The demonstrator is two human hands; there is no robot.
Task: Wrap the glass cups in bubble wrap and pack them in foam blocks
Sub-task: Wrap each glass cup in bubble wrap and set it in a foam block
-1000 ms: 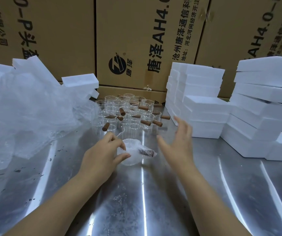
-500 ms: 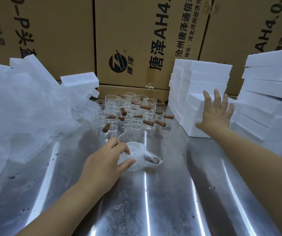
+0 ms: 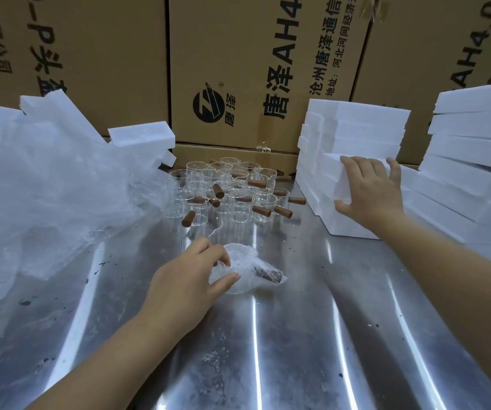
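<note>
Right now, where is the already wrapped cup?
In the head view the wrapped cup lies on the table, centre, held by the left hand, just nearer than the bare cups.

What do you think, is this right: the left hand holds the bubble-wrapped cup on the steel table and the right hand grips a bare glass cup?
One thing is off: the head view shows the right hand gripping a white foam block in the nearer stack instead. The left hand does hold the bubble-wrapped cup on the steel table.
</note>
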